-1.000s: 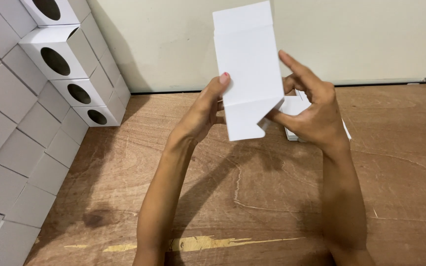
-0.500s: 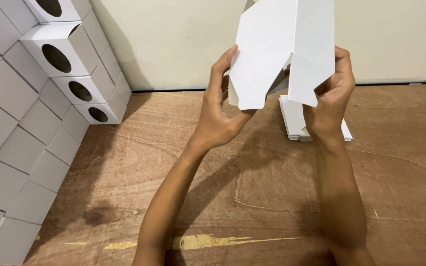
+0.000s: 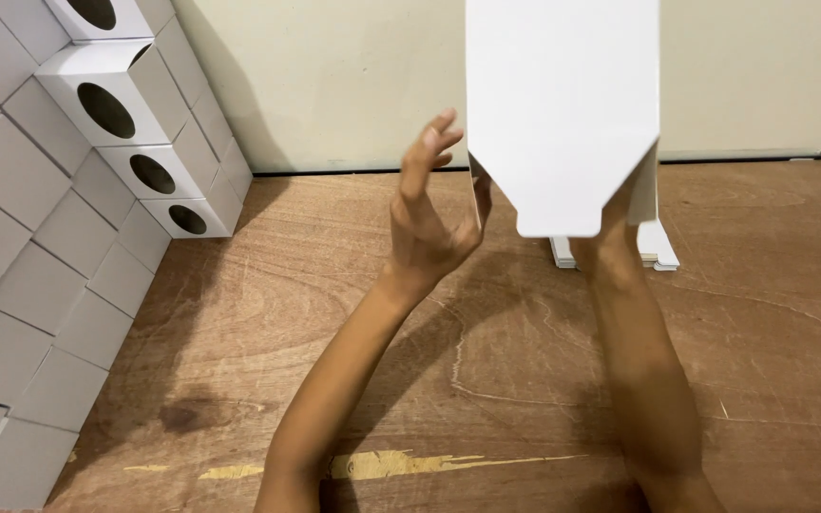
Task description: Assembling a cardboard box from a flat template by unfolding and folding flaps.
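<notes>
here, left hand (image 3: 427, 214) fingers spread open beside white carton blank (image 3: 563, 104); right hand hidden behind blank, grip state cannot be told.

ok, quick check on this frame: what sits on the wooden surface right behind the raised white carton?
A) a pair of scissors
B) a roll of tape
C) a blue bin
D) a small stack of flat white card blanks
D: a low stack of flat white card blanks shows on the wooden surface just below the lower edge of the raised white carton.
</notes>
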